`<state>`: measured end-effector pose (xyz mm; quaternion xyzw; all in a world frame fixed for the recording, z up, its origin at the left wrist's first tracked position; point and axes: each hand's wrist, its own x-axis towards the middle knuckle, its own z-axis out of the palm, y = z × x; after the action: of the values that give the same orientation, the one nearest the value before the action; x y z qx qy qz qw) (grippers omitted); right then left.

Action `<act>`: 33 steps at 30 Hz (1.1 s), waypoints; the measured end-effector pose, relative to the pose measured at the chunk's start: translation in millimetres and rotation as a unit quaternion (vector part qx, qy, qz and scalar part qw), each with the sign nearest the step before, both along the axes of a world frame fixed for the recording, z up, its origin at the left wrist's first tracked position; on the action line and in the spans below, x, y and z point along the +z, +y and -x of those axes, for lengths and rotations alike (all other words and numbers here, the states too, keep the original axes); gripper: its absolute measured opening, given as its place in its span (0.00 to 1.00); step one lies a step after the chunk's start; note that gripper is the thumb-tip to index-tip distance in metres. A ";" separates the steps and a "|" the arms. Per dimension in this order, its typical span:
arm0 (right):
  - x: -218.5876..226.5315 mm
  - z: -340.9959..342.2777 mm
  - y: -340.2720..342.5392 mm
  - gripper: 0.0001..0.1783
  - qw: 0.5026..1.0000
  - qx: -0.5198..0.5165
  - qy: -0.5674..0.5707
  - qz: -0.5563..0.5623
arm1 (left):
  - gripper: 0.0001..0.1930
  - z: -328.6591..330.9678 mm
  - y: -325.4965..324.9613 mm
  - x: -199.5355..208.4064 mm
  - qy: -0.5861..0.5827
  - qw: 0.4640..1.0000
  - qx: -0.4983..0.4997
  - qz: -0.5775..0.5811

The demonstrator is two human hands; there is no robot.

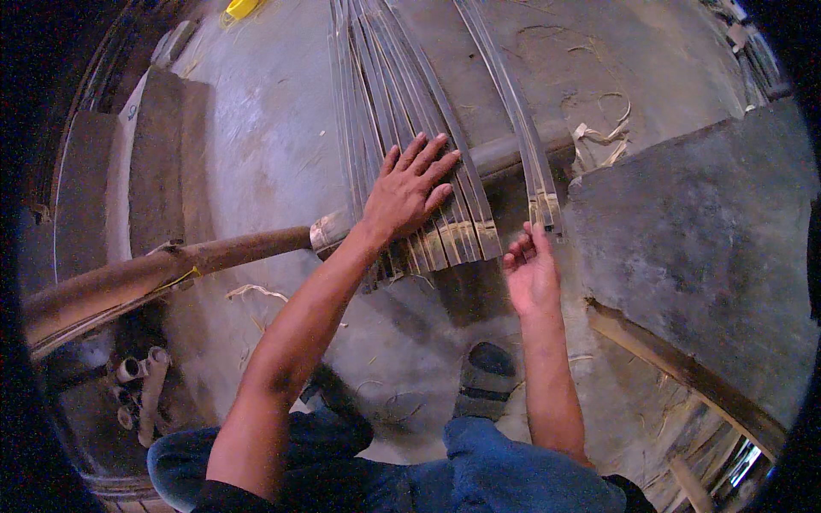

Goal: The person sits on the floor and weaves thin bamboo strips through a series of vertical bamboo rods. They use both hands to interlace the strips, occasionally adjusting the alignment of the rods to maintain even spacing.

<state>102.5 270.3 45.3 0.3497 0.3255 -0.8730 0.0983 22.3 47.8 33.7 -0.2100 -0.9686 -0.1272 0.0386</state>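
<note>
Long, thin dark strips (456, 197), which look like split bamboo, lie side by side across a thick round pole (500, 156). Their near ends are paler and yellowish. My left hand (404, 195) rests flat on this bundle with its fingers spread, pressing on it rather than wrapping round it. A little to the right, a separate narrow band of strips (510, 94) runs over the same pole. At its near end my right hand (532, 274) is closed in a pinch, palm turned upward; the fingertips partly hide the grip.
A long brown pole (231, 252) reaches in from the left. Short tubes (154, 385) are stacked at lower left. On the right stands a large grey slab (701, 214) above a wooden beam (676, 363). Thin fibre scraps litter the floor; a yellow object (242, 8) is far off.
</note>
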 end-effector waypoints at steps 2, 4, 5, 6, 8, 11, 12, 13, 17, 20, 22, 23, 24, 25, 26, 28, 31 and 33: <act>-4.8 -7.0 -2.0 0.12 0.999 0.017 0.006 0.041 | 0.25 -0.7 -4.1 0.4 -0.007 1.000 0.002 0.000; 20.5 -38.3 -12.6 0.11 0.988 0.060 0.113 -0.086 | 0.25 -4.1 -13.1 -1.8 -0.003 1.000 0.005 0.008; 49.6 -42.5 -16.7 0.13 0.984 0.094 0.124 -0.089 | 0.26 -4.4 -13.0 -0.4 -0.003 1.000 0.004 -0.003; 72.5 -38.8 -15.5 0.15 0.978 0.123 0.136 -0.100 | 0.26 -2.9 -4.1 2.5 -0.006 1.000 0.003 -0.007; 72.9 -10.3 -15.6 0.22 0.948 0.185 0.138 -0.220 | 0.26 -1.8 7.0 9.4 -0.005 1.000 0.000 -0.017; 94.7 3.8 -36.5 0.28 0.869 0.215 0.257 -0.364 | 0.25 -5.4 -1.5 11.2 -0.013 1.000 0.009 -0.007; 107.0 -0.8 -46.0 0.30 0.833 0.211 0.313 -0.404 | 0.25 -7.1 -6.1 10.0 -0.014 1.000 0.013 -0.008; 116.1 -9.4 -52.6 0.31 0.864 0.208 0.301 -0.346 | 0.25 -9.3 -9.4 8.8 -0.015 1.000 0.016 -0.013; 93.6 -30.3 -61.8 0.29 0.902 0.201 0.296 -0.242 | 0.25 -6.6 -3.7 8.9 -0.015 1.000 0.006 0.026; 72.8 -33.4 -76.2 0.28 0.953 0.168 0.207 -0.141 | 0.25 -6.3 -5.4 5.1 -0.014 1.000 0.013 0.014; 56.6 -30.5 -78.8 0.27 0.953 0.191 0.198 -0.127 | 0.25 -8.0 -4.2 6.5 -0.018 1.000 0.012 0.012; 51.6 -29.5 -77.4 0.27 0.951 0.205 0.197 -0.125 | 0.25 -6.5 -1.8 9.2 -0.018 1.000 0.010 0.010; 49.4 -27.3 -76.0 0.27 0.948 0.219 0.196 -0.124 | 0.25 -2.6 1.1 11.6 -0.012 1.000 0.005 -0.004; 45.9 -24.5 -78.8 0.27 0.936 0.218 0.230 -0.153 | 0.25 -0.9 0.3 8.5 -0.011 1.000 0.002 -0.015; 45.2 -26.4 -81.3 0.26 0.924 0.222 0.254 -0.180 | 0.26 -7.9 0.8 4.2 -0.019 0.999 0.002 -0.029; 45.4 -26.9 -90.7 0.26 0.910 0.235 0.275 -0.202 | 0.26 -2.6 -8.2 -12.2 0.006 1.000 -0.002 0.002; 20.3 -14.9 -95.8 0.29 0.916 0.308 0.207 -0.154 | 0.25 -0.2 -9.0 -19.9 0.006 1.000 0.002 -0.023; 36.1 -26.1 -86.8 0.30 0.907 0.349 0.174 -0.160 | 0.25 2.0 -4.4 -12.6 0.024 0.999 0.005 -0.024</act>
<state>128.6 183.4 81.4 0.0672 0.5737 -0.7663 0.2812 20.3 43.5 21.1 -0.2074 -0.9651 -0.1448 0.0678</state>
